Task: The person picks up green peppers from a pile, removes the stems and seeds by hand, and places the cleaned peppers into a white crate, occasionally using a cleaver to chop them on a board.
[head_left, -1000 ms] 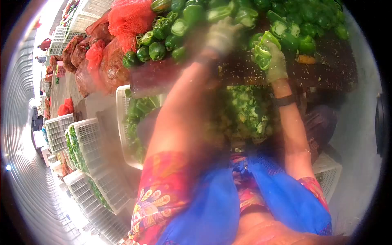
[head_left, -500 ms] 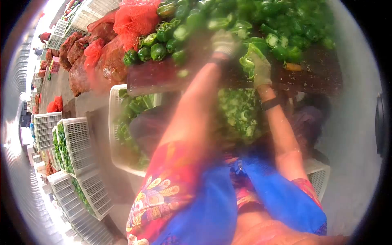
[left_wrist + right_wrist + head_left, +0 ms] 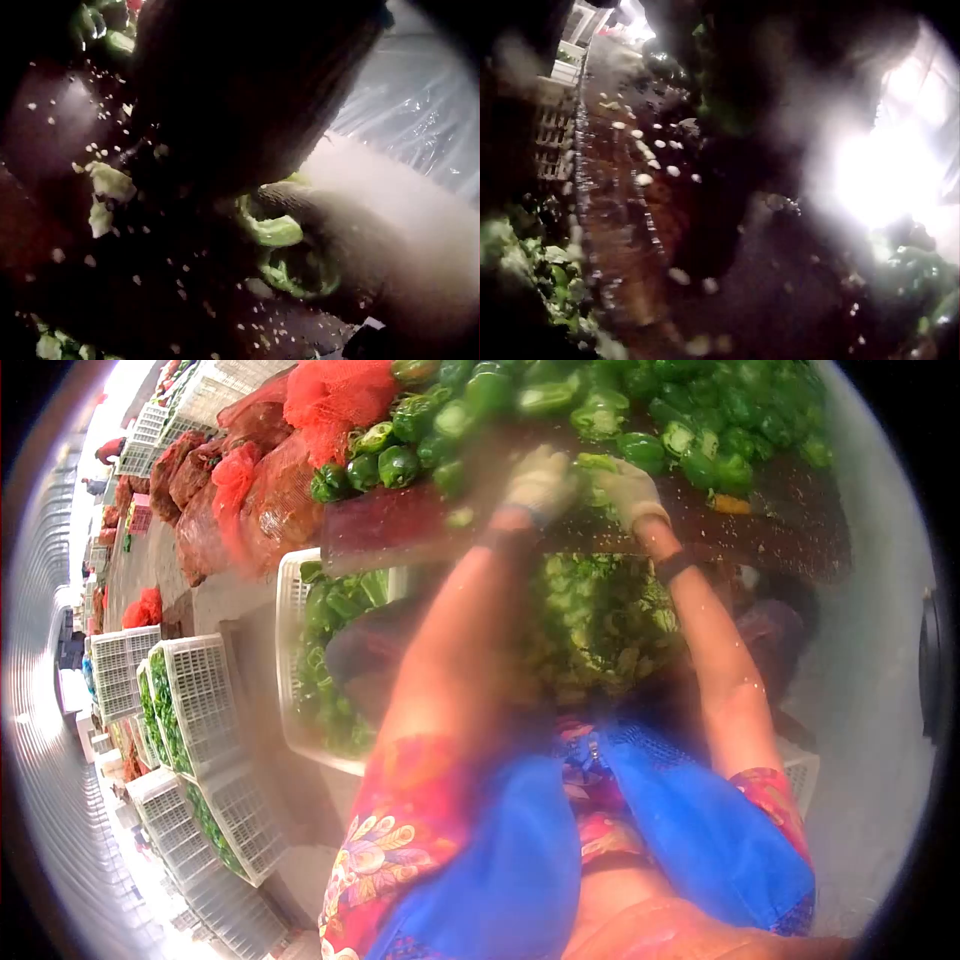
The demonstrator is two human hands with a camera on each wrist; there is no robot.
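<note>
Two hands work close together over the counter (image 3: 380, 525), at one o'clock from the centre of the head view, both in pale gloves. The right hand (image 3: 630, 492) has its fingers curled round a cut green pepper (image 3: 597, 463). From the left wrist, that pepper shows as thin, glossy curls with pale green inner flesh. The left hand (image 3: 541, 480) is just beside it, too blurred to tell how far it is open or whether it grips anything.

The counter is dark red-brown and wet-looking, scattered with pale seeds and ragged scraps. An orange piece (image 3: 731, 505) lies on it, just past one o'clock. A heap of smooth, shiny green peppers (image 3: 740, 420) spreads between one and two o'clock, some cut open to pale flesh. More whole peppers (image 3: 398, 466) sit near eleven. Broken green pieces (image 3: 600, 610) gather below the counter's edge at two.

Red mesh netting (image 3: 335, 400) bunches at eleven, beside lumpy, reddish-brown sacks (image 3: 280, 505) at ten. At nine o'clock a white plastic crate (image 3: 288, 660) holds green peppers; farther out, slatted crates (image 3: 200, 700) are stacked on a grey floor. A ribbed, pale wall (image 3: 45, 760) curves along the far edge between eight and nine. Clear, wrinkled plastic film (image 3: 420, 105) shines at two o'clock in the left wrist view. Blue cloth (image 3: 700, 810) and a patterned red sleeve (image 3: 400, 800) fill the lower part of the head view.
</note>
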